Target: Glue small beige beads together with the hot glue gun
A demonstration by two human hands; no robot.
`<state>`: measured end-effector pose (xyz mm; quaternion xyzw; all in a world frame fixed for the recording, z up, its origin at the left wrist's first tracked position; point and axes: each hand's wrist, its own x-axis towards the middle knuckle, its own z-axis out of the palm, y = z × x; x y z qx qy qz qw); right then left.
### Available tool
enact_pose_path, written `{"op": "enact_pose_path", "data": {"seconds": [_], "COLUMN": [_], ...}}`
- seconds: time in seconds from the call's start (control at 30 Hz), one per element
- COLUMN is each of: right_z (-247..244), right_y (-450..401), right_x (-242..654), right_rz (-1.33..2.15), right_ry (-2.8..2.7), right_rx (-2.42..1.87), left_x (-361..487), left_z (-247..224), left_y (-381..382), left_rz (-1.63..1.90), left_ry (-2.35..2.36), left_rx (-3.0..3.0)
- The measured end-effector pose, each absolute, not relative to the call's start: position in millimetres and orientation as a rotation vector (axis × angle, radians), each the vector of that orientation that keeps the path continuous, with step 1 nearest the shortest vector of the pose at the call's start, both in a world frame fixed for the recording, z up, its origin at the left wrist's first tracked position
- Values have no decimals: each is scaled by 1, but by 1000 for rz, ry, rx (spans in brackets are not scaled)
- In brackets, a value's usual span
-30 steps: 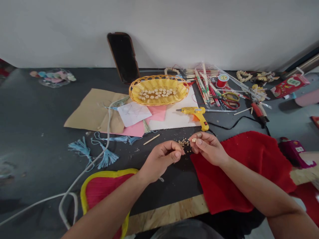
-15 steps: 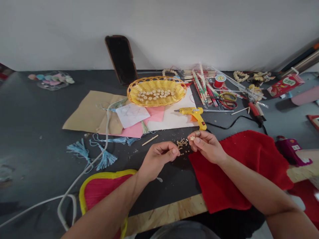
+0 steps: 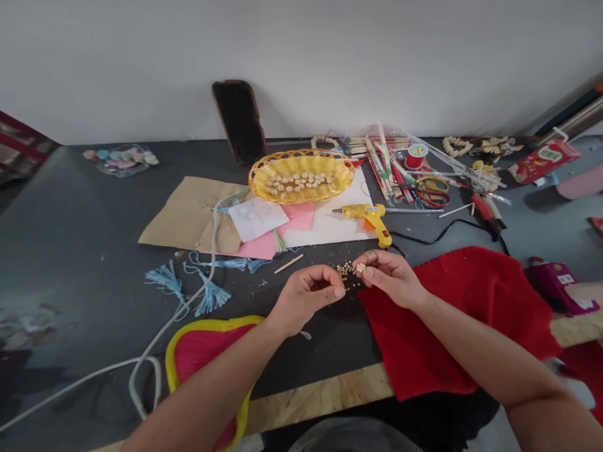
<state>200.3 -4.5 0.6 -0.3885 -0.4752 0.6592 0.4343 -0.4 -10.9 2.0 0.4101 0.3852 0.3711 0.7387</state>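
Note:
My right hand (image 3: pixel 389 276) pinches a small pale flower-shaped cluster of beads (image 3: pixel 360 267) between thumb and fingers. Close beside it, my left hand (image 3: pixel 313 295) is closed in a pinch, its thumb and fingertips at the edge of a loose pile of tiny tan beads (image 3: pixel 346 270) on the dark table. Whether anything sits in that pinch is too small to tell. Behind the hands, a yellow oval basket (image 3: pixel 301 198) holds several similar pale flower clusters (image 3: pixel 301 181). A yellow glue gun (image 3: pixel 370 220) lies between the basket and my right hand.
Red cloth (image 3: pixel 452 320) lies under my right forearm, a pink pad with yellow edging (image 3: pixel 207 323) under my left. Blue tassels (image 3: pixel 211 298) and a white cable (image 3: pixel 176 314) are at left. Scissors (image 3: pixel 431 191), wrapped sticks (image 3: pixel 377 163) and a phone (image 3: pixel 240 122) stand or lie farther back.
The view has shifted, so the left-side items appear farther right. Both hands stay over the bead pile, slightly closer together, and the flower cluster in my right hand has turned a little.

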Motion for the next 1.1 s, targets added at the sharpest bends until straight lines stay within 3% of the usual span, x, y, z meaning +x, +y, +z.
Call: {"op": "enact_pose_path", "data": {"seconds": [0.67,1.1], "right_z": [-1,0], "right_y": [-6,-10], "right_x": [204,199], "right_rz": [1441,984], "right_ry": [-1403,-1838], "right_rx": [-920,-845], "left_x": [-1,1], "left_z": [3,7], "left_y": [-10,-12], "left_rz": [896,750], "left_ry": [884,791], "left_rx": [859,960]}}
